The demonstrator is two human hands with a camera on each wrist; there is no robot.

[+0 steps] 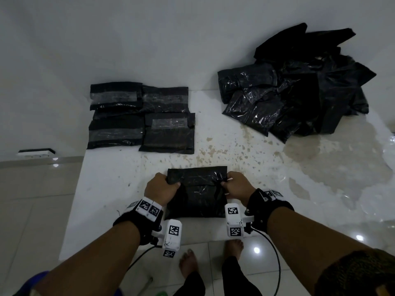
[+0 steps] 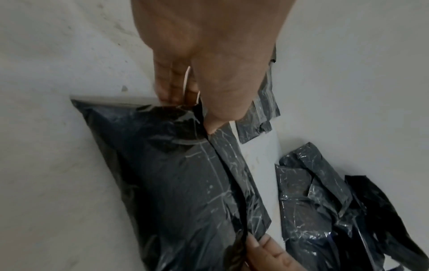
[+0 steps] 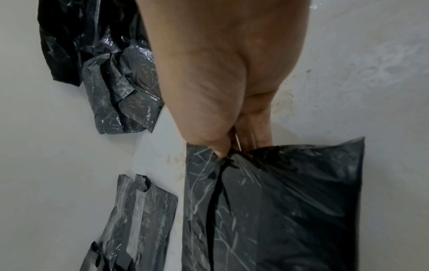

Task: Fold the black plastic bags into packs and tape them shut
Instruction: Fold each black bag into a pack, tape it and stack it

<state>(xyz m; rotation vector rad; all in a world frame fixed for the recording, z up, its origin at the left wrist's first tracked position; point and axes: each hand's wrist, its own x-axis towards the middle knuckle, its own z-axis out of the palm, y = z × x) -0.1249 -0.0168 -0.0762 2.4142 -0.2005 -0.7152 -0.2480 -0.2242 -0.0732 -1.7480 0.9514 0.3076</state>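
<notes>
A black plastic bag (image 1: pixel 196 195) lies on the white counter (image 1: pixel 111 189) right in front of me, its top flap folded down toward me. My left hand (image 1: pixel 162 185) pinches the flap's left end between thumb and fingers, as the left wrist view shows: left hand (image 2: pixel 197 102), bag (image 2: pixel 176 183). My right hand (image 1: pixel 235 184) pinches the flap's right end; the right wrist view shows the right hand (image 3: pixel 232 144) gripping the bag (image 3: pixel 278 201). Several taped packs (image 1: pixel 141 116) lie in a block at the back left.
A loose heap of black bags (image 1: pixel 299 82) sits at the back right. The counter is wet and stained to the right (image 1: pixel 331 167). A white wall (image 1: pixel 149 39) stands behind. My bare feet (image 1: pixel 188 261) are on the tiled floor below the counter edge.
</notes>
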